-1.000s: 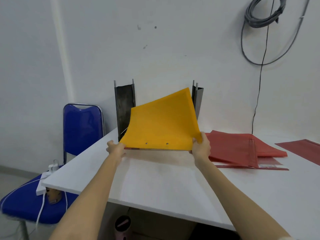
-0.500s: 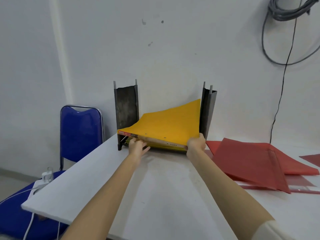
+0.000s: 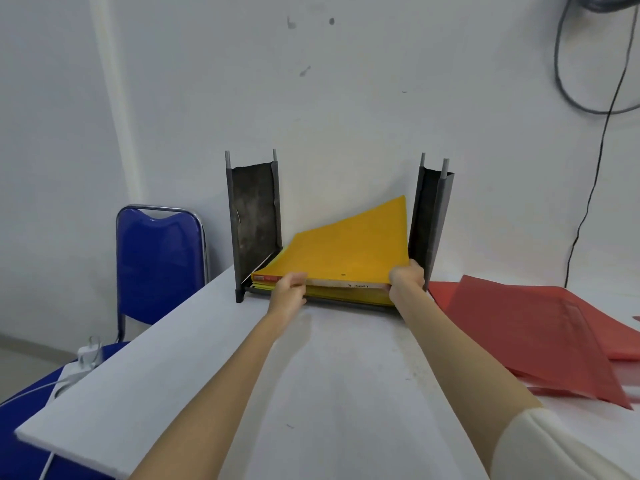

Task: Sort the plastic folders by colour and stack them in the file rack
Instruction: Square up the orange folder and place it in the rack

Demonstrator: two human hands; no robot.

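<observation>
A yellow plastic folder point(image 3: 349, 251) lies inside the dark metal file rack point(image 3: 254, 216) at the back of the table, its far right corner tilted up against the rack's right wall. It rests on other yellow folders point(image 3: 346, 295) stacked in the rack. My left hand point(image 3: 289, 289) grips the folder's front edge near the left. At the front right corner my right hand point(image 3: 407, 280) holds the same edge. Several red folders point(image 3: 540, 330) lie loose on the table to the right.
The white table point(image 3: 207, 368) ends at a left edge, beyond which stands a blue chair point(image 3: 161, 258) with a white charger and cable point(image 3: 86, 356) on its seat. The rack stands against the white wall. Black cables point(image 3: 588, 188) hang on the wall at the right.
The yellow folder, held up in front of the rack a second ago, has gone down into the rack onto the yellow stack. Both hands followed it forward and lower.
</observation>
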